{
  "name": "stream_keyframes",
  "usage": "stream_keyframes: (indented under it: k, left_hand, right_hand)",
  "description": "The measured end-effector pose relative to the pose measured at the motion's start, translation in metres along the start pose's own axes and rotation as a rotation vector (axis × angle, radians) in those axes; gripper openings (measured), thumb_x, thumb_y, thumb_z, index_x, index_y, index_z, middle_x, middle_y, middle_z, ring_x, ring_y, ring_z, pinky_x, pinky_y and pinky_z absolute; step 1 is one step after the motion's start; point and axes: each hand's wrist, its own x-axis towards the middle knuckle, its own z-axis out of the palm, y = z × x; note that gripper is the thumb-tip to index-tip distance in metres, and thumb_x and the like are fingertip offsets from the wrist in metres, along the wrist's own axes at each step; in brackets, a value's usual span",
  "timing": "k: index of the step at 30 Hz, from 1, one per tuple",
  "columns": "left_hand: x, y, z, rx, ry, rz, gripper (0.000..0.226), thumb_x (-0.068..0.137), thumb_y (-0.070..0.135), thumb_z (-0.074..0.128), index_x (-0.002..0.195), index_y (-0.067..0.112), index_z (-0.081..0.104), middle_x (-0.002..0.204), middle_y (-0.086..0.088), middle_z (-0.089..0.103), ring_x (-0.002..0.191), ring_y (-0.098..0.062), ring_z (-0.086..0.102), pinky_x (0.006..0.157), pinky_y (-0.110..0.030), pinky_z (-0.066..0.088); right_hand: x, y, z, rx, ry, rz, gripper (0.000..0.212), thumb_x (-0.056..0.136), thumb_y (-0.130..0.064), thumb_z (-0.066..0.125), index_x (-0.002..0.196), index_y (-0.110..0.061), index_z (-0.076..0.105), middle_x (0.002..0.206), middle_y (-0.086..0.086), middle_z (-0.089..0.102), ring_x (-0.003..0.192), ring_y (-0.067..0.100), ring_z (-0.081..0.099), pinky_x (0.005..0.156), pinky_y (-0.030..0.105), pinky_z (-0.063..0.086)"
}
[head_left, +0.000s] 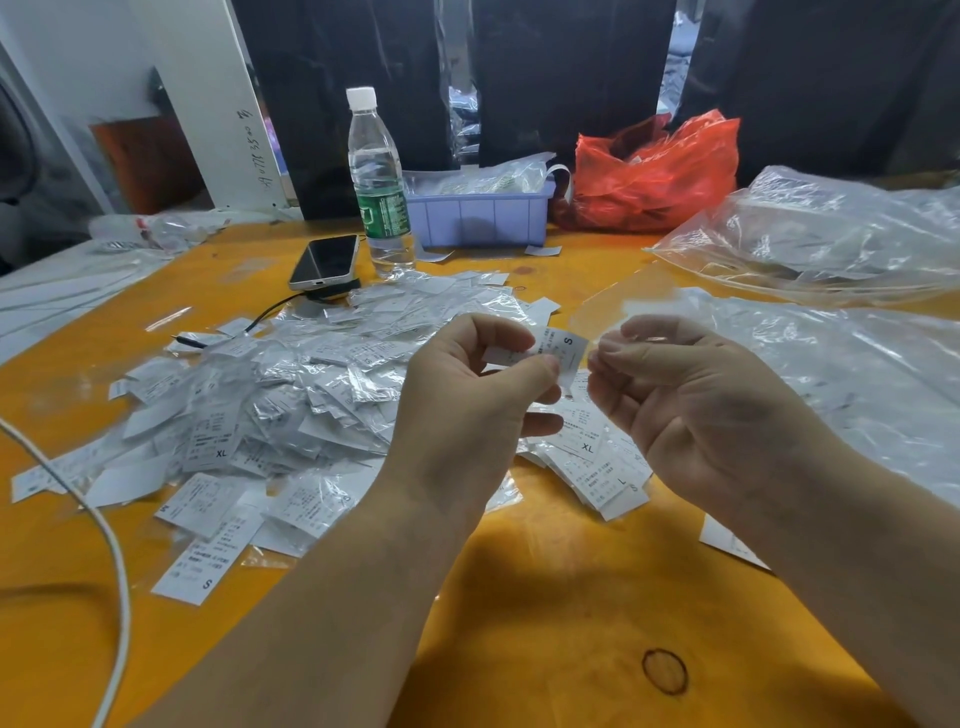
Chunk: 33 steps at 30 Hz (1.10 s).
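A glossy orange table (545, 597) carries a heap of white printed size labels (291, 395), a clear plastic water bottle (379, 187), a lilac plastic bin (478, 218), a red plastic bag (660, 176) and crumpled clear plastic bags (831, 234).

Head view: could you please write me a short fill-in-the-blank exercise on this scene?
The left hand pinches a label marked ___.
The bottle has a ___ cap.
The bag beside the tray is ___.
Missing words: S; white; red.
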Motion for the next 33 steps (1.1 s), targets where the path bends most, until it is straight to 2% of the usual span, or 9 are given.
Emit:
stream_keyframes:
  k: [4,10,15,25,33]
  left_hand:
    - [0.0014,0.0004,-0.0012,-0.018,0.019,0.007,0.014,0.085,-0.001,0.069,0.088,0.011,0.062,0.083,-0.009,0.065,0.063,-0.013,0.066,0.055,-0.026,0.055]
    - [-0.0009,0.0015,0.0006,-0.011,-0.013,0.003,0.014,0.085,-0.003,0.068,0.087,0.010,0.062,0.081,-0.009,0.064,0.060,-0.013,0.064,0.053,-0.026,0.055]
    - [-0.0035,0.0031,0.0006,-0.003,-0.043,0.003,0.013,0.084,-0.003,0.068,0.088,0.007,0.062,0.082,-0.010,0.064,0.060,-0.014,0.063,0.054,-0.027,0.056]
    - [-0.0023,0.0021,0.0010,0.016,-0.036,-0.009,0.011,0.085,0.000,0.069,0.089,0.009,0.063,0.085,-0.011,0.064,0.060,-0.013,0.063,0.055,-0.026,0.056]
    - [-0.0001,0.0014,-0.0009,0.010,-0.015,-0.006,0.011,0.085,0.001,0.069,0.089,0.010,0.062,0.087,-0.012,0.064,0.059,-0.010,0.062,0.055,-0.025,0.055]
  right_hand:
    - [0.0004,-0.0004,-0.0004,0.013,0.008,-0.010,0.036,0.056,0.007,0.065,0.088,-0.008,0.057,0.064,0.008,0.067,0.062,0.019,0.070,0.057,0.025,0.057]
    - [-0.0005,-0.0019,-0.0009,0.022,0.033,-0.020,0.025,0.066,0.005,0.065,0.084,-0.008,0.055,0.063,0.009,0.068,0.060,0.017,0.069,0.057,0.023,0.056]
    - [-0.0011,-0.0005,-0.0001,-0.004,0.043,-0.016,0.024,0.061,-0.003,0.068,0.081,-0.008,0.055,0.071,0.012,0.067,0.063,0.019,0.067,0.057,0.024,0.056]
    - [0.0003,0.0011,-0.0035,-0.148,0.041,-0.014,0.019,0.059,-0.011,0.075,0.071,-0.015,0.061,0.064,0.003,0.068,0.055,0.010,0.064,0.052,0.024,0.053]
    - [-0.0008,0.0031,-0.0025,-0.193,0.019,0.022,0.029,0.053,-0.008,0.075,0.076,-0.014,0.059,0.064,0.002,0.066,0.057,0.012,0.063,0.054,0.025,0.054]
